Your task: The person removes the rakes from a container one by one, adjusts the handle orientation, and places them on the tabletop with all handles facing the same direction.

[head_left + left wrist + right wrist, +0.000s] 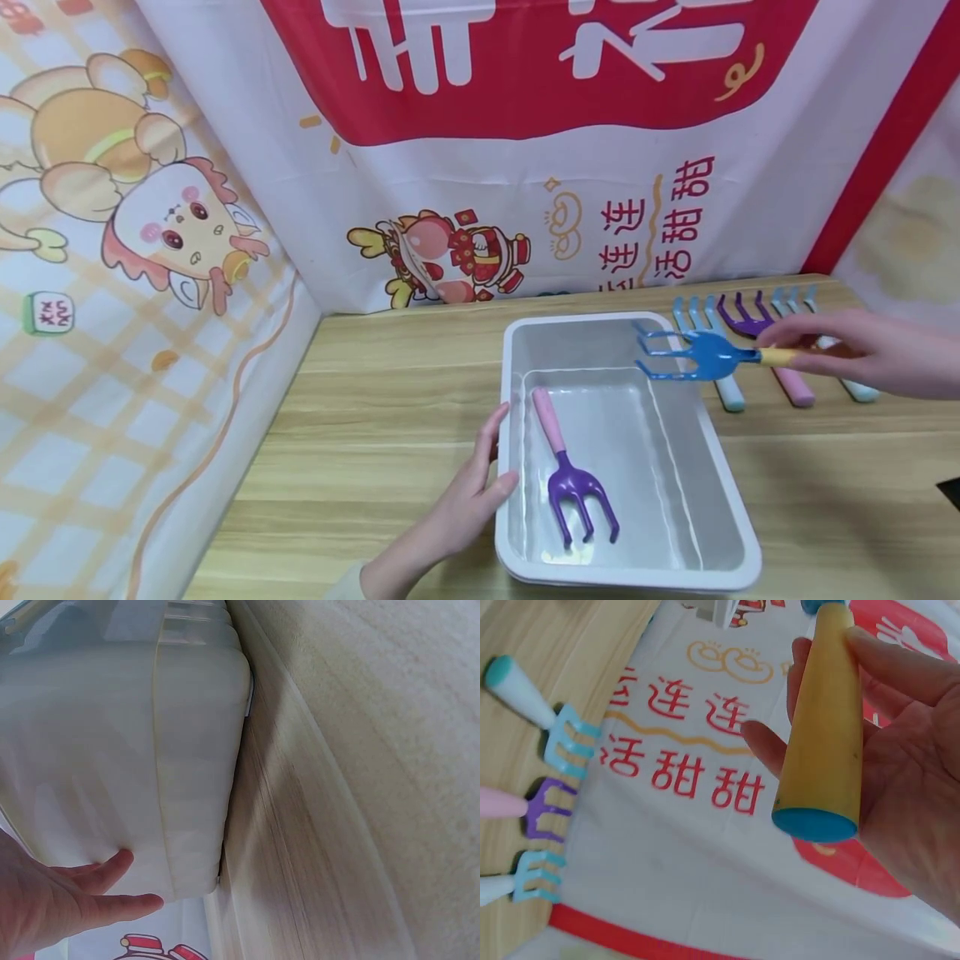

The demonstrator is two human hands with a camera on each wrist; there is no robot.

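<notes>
My right hand (862, 350) grips the yellow handle (821, 735) of a blue three-pronged hand rake (708, 356), holding it level with its tines over the far right rim of a grey-white plastic bin (731, 508). Inside the bin lies a purple hand rake (573, 483) with a pink handle, tines toward the near end. My left hand (468, 500) rests against the bin's left side. In the left wrist view, the extended fingers (112, 874) of that hand touch the outer wall.
Right of the bin, on the wooden table (397, 392), lie a light blue rake (723, 383), a purple rake with a pink handle (791, 387) and another light blue rake (860, 392). A printed cloth (465, 183) hangs behind the table; another (150, 350) covers the left side.
</notes>
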